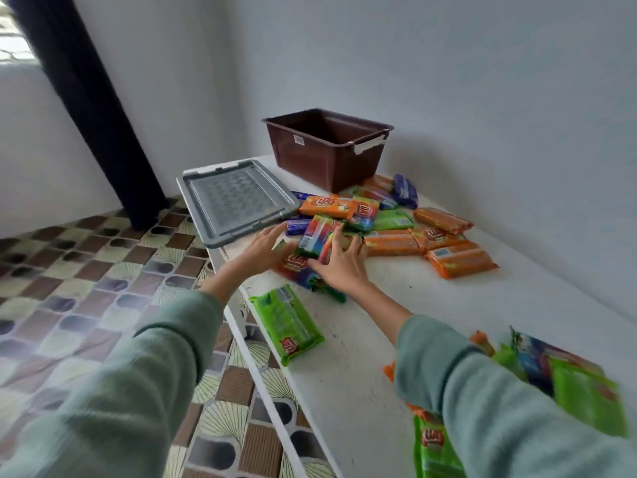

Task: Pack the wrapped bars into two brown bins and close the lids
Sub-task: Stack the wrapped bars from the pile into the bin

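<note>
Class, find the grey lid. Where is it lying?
In the head view, the grey lid lies at the left edge of the white table, in front of the brown bin and left of the pile of wrapped bars.

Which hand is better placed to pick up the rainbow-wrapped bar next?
Right, likely: the right hand has its fingers spread on the rainbow-wrapped bar; the left hand is off to its side.

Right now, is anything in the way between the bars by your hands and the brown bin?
Nothing tall. The bin is open, its lid lying aside. Only loose bars lie on the table between it and the stack at the left hand and right hand, low enough to lift over.
</note>
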`<state>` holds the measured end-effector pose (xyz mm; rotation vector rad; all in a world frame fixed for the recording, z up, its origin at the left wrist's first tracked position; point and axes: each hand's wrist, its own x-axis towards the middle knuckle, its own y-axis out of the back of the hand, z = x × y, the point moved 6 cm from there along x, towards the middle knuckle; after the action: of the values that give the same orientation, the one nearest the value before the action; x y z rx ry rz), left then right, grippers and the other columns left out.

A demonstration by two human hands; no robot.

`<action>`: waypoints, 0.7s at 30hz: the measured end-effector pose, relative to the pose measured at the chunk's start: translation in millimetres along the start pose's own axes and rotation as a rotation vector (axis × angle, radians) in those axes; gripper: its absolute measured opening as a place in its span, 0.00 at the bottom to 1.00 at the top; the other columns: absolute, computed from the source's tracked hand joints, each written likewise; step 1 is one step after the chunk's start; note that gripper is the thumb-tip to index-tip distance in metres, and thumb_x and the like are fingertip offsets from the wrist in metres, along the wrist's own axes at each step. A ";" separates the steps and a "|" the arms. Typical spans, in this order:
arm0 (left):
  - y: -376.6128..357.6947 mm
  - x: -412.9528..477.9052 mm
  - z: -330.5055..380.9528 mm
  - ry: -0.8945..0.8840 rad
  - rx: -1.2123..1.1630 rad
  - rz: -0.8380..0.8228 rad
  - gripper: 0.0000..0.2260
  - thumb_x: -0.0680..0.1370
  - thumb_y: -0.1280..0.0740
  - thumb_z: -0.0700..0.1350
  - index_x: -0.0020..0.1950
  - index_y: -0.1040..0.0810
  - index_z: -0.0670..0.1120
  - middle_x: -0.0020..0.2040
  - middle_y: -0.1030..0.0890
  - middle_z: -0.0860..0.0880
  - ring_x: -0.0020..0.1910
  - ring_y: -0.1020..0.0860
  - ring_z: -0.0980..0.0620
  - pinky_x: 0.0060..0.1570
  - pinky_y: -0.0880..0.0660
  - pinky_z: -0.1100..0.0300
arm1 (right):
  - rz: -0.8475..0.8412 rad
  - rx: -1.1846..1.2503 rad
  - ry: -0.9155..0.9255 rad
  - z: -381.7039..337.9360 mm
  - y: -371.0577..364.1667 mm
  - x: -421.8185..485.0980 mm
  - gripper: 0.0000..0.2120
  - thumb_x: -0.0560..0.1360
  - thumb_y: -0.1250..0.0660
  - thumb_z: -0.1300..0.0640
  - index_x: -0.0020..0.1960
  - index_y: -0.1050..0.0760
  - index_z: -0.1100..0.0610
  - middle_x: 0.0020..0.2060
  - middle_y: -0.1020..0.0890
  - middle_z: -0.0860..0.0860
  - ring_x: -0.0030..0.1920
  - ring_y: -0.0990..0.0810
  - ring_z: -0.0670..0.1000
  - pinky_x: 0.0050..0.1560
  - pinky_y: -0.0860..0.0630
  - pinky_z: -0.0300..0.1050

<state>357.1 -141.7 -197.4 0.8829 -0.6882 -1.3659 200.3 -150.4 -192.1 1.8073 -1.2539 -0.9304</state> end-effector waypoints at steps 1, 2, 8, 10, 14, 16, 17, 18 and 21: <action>-0.9 4.5 3.9 0.010 -0.022 0.014 0.27 0.80 0.43 0.55 0.76 0.45 0.49 0.75 0.42 0.43 0.74 0.42 0.44 0.71 0.43 0.50 | 0.008 0.032 -0.011 -0.4 -1.9 -0.1 0.43 0.75 0.38 0.42 0.76 0.64 0.53 0.75 0.58 0.63 0.75 0.60 0.64 0.73 0.48 0.55; -3.0 9.0 9.6 -0.003 -0.033 0.021 0.26 0.79 0.43 0.55 0.75 0.44 0.50 0.75 0.40 0.43 0.73 0.41 0.44 0.70 0.42 0.50 | 0.010 0.057 -0.019 -0.4 -2.9 0.4 0.43 0.76 0.37 0.44 0.76 0.64 0.52 0.75 0.59 0.62 0.75 0.61 0.64 0.73 0.47 0.55; -20.6 29.0 22.0 -0.074 0.027 0.018 0.22 0.80 0.46 0.55 0.74 0.41 0.53 0.75 0.39 0.46 0.72 0.43 0.42 0.70 0.46 0.50 | 0.017 0.017 -0.001 8.8 1.8 1.8 0.41 0.75 0.35 0.50 0.77 0.58 0.53 0.75 0.55 0.60 0.75 0.57 0.62 0.70 0.40 0.54; -18.3 31.4 19.7 -0.038 0.085 0.036 0.21 0.80 0.47 0.56 0.74 0.41 0.57 0.75 0.40 0.49 0.72 0.44 0.42 0.70 0.47 0.47 | 0.019 -0.025 0.012 15.3 4.3 1.2 0.40 0.75 0.35 0.52 0.77 0.56 0.53 0.75 0.54 0.60 0.74 0.56 0.62 0.69 0.39 0.54; -9.5 34.4 31.6 0.002 0.196 0.037 0.20 0.80 0.45 0.55 0.72 0.37 0.58 0.74 0.38 0.48 0.73 0.45 0.43 0.70 0.47 0.42 | -0.031 -0.068 0.026 23.1 7.1 -1.5 0.40 0.74 0.34 0.54 0.77 0.56 0.52 0.75 0.57 0.61 0.75 0.59 0.63 0.71 0.42 0.56; -9.2 33.1 42.5 0.021 0.216 0.046 0.22 0.78 0.43 0.59 0.71 0.34 0.55 0.72 0.36 0.47 0.72 0.43 0.43 0.68 0.43 0.43 | -0.028 -0.064 -0.030 26.4 8.1 -2.7 0.41 0.74 0.33 0.52 0.77 0.57 0.51 0.75 0.58 0.61 0.75 0.57 0.63 0.70 0.40 0.56; -10.2 31.0 47.8 0.030 0.238 0.053 0.25 0.76 0.41 0.61 0.70 0.33 0.53 0.71 0.34 0.46 0.71 0.42 0.42 0.67 0.41 0.44 | -0.014 -0.055 -0.069 27.9 9.0 -3.2 0.42 0.73 0.32 0.51 0.76 0.57 0.50 0.75 0.57 0.61 0.75 0.55 0.63 0.68 0.37 0.55; -12.9 29.9 52.1 0.032 0.259 0.057 0.27 0.74 0.39 0.64 0.68 0.31 0.50 0.69 0.32 0.45 0.70 0.39 0.42 0.65 0.39 0.44 | 0.005 -0.046 -0.104 29.4 10.4 -3.4 0.42 0.73 0.31 0.50 0.76 0.56 0.49 0.74 0.56 0.61 0.74 0.53 0.63 0.66 0.35 0.54; -20.6 32.1 59.2 0.001 0.241 0.063 0.28 0.71 0.33 0.62 0.60 0.28 0.43 0.62 0.27 0.41 0.63 0.31 0.41 0.60 0.34 0.48 | 0.039 -0.019 -0.152 32.5 16.1 -2.3 0.40 0.72 0.30 0.53 0.75 0.50 0.49 0.73 0.50 0.59 0.72 0.44 0.61 0.64 0.33 0.53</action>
<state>299.7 -180.9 -186.6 1.0426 -0.8862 -1.2427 164.7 -157.6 -192.9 1.7179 -1.3632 -1.0706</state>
